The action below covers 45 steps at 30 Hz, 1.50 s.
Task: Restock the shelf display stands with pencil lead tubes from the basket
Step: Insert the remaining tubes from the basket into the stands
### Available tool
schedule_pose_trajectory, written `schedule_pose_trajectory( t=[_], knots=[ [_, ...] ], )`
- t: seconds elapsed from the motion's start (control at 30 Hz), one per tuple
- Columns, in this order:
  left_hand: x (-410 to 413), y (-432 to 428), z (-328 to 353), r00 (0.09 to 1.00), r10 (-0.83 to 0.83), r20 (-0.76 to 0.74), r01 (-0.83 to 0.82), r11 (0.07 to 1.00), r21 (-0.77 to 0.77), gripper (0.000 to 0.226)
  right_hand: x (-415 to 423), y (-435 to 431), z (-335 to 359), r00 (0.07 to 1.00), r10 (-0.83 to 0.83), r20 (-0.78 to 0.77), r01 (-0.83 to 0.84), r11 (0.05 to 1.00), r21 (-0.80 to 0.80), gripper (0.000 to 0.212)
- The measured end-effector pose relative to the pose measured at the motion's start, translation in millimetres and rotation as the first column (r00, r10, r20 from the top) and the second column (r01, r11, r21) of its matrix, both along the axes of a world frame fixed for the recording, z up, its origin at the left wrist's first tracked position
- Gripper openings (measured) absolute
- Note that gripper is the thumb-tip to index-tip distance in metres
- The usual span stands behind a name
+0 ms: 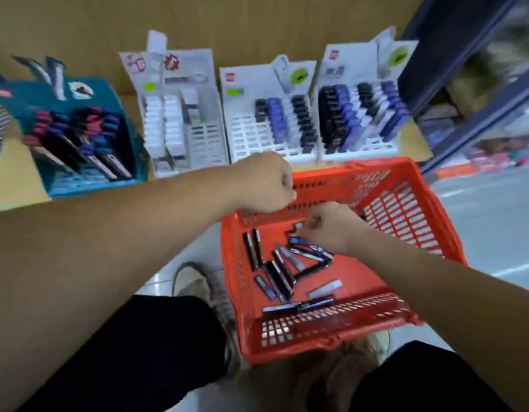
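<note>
- Standing in a row on the wooden shelf (16, 179): a teal stand (76, 129) of dark pens at left, then three white display stands (269, 114). The two at right carry black, blue and pale tubes, with bare slots toward their fronts.
- Red basket (316, 346) sits just in front of the shelf edge, below the stands. Loose lead tubes (275, 272), black, blue and grey, lie scattered flat on its bottom.
- Left forearm crosses the view in front of the shelf and covers the lower front of the middle stands.
- Left hand (266, 182) is over the basket's far rim, balled into a fist. A pale speck shows at the knuckles; cannot tell whether anything is held.
- Right hand (328, 227) is down inside the basket, fingers curled, tips pinching the end of a pale tube (298, 226) at the top of the pile. Blur softens the detail.
- Grey shoe (191, 283) just left of the basket; dark trousers (138, 352) fill the bottom of the view.
- Brown back panel (257, 25) rises behind the stands.
- Pale floor (495, 218) at right, beyond a blue shelf frame (465, 99).
</note>
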State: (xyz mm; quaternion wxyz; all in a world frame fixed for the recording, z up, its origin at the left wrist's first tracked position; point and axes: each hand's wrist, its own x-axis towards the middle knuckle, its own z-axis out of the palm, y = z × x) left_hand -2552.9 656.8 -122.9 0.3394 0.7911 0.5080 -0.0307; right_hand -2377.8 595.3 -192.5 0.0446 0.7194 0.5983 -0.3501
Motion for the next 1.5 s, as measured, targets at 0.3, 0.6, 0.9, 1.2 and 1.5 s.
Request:
schedule_pose_trajectory(
  t=[0.3, 0.6, 0.9, 1.2, 1.5],
  knots=[
    [61.8, -108.2, -215.9, 0.956, 0.081, -0.282, -0.198, 0.887, -0.418, 0.032, 64.6, -61.0, -100.2, 0.990, 0.060, -0.128, -0.109, 0.904, -0.413, 0.032],
    [63.9, -130.0, -287.0, 0.900, 0.211, -0.382, -0.402, 0.741, -0.538, 0.025, 70.1, -43.6, -170.7, 0.940, 0.170, -0.295, -0.314, 0.767, -0.559, 0.025],
    [99.5, -114.3, -277.0, 0.679, 0.730, -0.084, -0.631, 0.520, -0.576, 0.027, 84.1, -37.8, -192.0, 0.711, -0.643, -0.285, 0.434, 0.720, -0.542, 0.014],
    [77.0, -83.9, -265.3, 0.547, 0.826, -0.136, -0.834, 0.551, -0.011, 0.061, 126.8, 1.5, -177.9, 0.803, -0.588, -0.094, 0.594, 0.803, 0.051, 0.040],
    [74.1, -61.0, -297.5, 0.728, 0.652, -0.213, -0.673, 0.739, -0.038, 0.084, 113.7, 19.6, -202.0, 0.915, -0.403, 0.033, 0.403, 0.915, 0.016, 0.092]
  ],
)
